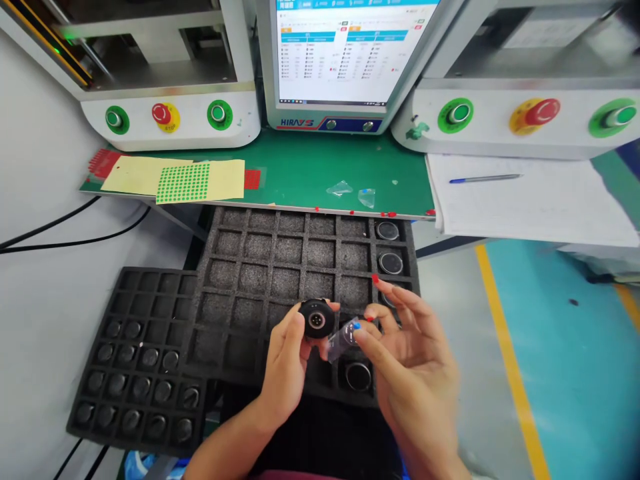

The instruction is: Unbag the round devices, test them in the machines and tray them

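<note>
My left hand (293, 347) is closed around a round black watch body (317, 319), whose back with small metal contacts faces up. Between the thumb and a finger of my right hand (413, 357) is a clear plastic film (343, 340) with a blue tab. The film's lower end comes close to my left fingertips; whether it touches the watch body I cannot tell. Under both hands lies a black foam tray (287, 248) with square pockets. Round black watch bodies sit in its right column, one (359, 377) just below the film.
A second foam tray (163, 305) with several watch bodies lies at left. On the green bench (295, 170) are a green-dot sticker sheet (183, 183) and film scraps (367, 197). Behind stand a monitor (333, 63) and button panels. A pen (485, 179) lies on papers (540, 207) at right.
</note>
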The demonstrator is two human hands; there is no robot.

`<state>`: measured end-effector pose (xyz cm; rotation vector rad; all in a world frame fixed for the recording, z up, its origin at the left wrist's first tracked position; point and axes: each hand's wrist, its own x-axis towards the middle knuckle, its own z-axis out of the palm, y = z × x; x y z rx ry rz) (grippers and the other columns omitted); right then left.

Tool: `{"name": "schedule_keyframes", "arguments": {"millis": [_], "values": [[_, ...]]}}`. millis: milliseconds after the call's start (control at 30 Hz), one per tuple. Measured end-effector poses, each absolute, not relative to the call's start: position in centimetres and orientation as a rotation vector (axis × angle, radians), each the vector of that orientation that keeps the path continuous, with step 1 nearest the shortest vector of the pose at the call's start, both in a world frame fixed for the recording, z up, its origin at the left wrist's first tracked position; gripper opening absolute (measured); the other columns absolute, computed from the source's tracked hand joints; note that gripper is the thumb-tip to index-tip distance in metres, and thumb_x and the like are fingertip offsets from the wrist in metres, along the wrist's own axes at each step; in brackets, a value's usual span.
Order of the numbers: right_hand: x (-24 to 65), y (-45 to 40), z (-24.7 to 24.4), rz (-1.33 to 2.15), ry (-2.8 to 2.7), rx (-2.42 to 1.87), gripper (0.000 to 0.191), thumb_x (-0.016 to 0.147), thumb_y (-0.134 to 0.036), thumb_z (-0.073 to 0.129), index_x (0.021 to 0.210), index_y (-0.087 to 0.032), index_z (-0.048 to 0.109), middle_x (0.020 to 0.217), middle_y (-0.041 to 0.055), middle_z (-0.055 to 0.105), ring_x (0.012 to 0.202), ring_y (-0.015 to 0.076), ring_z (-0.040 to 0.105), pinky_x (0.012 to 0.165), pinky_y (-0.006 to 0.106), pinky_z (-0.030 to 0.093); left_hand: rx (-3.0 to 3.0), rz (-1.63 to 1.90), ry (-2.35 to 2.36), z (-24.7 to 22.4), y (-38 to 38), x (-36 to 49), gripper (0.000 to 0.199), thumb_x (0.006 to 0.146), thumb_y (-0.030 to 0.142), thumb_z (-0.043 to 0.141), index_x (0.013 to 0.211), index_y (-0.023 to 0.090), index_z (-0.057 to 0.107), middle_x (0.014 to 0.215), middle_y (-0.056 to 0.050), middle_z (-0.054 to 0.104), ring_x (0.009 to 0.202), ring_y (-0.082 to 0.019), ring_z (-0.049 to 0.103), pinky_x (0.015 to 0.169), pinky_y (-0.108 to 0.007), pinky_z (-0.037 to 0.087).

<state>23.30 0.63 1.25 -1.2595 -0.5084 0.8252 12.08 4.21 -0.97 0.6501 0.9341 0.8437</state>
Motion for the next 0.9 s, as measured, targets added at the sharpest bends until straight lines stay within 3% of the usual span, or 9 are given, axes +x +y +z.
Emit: {"name": "schedule_keyframes", "arguments": {"millis": [233, 400, 633, 900], "values": [[21.2, 0.7, 0.8, 0.766, -0.51, -1.249, 0.04, 0.083, -0.01, 0.067, 0.116, -0.031, 0.058, 0.086, -0.0013, 0.058, 0.066, 0.0095, 0.06, 0.055, 0.02, 0.057, 0.713, 0.955, 0.866, -0.9, 3.2, 12.4, 0.048, 0.095, 0.055, 0.048, 0.109, 0.016, 0.074, 0.1, -0.01, 0.076, 0.071, -0.016, 0.063, 0.065, -0.027, 0.052], [20.7, 0.5, 0.5, 0.818, -0.436, -1.212, 0.038, 0.083, -0.011, 0.068, 0.114, -0.03, 0.059, 0.085, -0.001, 0.058, 0.066, 0.0099, 0.061, 0.054, 0.019, 0.056, 0.792, 1.005, 0.782, -1.1, 2.8, 12.1, 0.044, 0.093, 0.054, 0.052, 0.115, 0.02, 0.07, 0.107, -0.009, 0.074, 0.071, -0.014, 0.062, 0.069, -0.026, 0.052], [20.9, 0.5, 0.9, 0.812, -0.491, -1.265, 0.034, 0.083, -0.015, 0.07, 0.113, -0.029, 0.059, 0.088, 0.0011, 0.058, 0.075, 0.0124, 0.063, 0.059, 0.022, 0.061, 0.821, 0.94, 0.812, -1.2, 2.8, 12.1, 0.041, 0.09, 0.047, 0.06, 0.117, 0.017, 0.066, 0.11, -0.013, 0.073, 0.086, -0.022, 0.069, 0.071, -0.03, 0.055], [20.9, 0.3, 1.0, 0.791, -0.45, -1.241, 0.037, 0.079, -0.011, 0.072, 0.11, -0.029, 0.062, 0.09, 0.0012, 0.058, 0.077, 0.0114, 0.06, 0.063, 0.021, 0.061, 0.766, 0.926, 0.816, -1.3, 2.7, 12.2, 0.037, 0.09, 0.044, 0.063, 0.115, 0.017, 0.067, 0.11, -0.013, 0.074, 0.087, -0.022, 0.071, 0.071, -0.029, 0.056]]}}
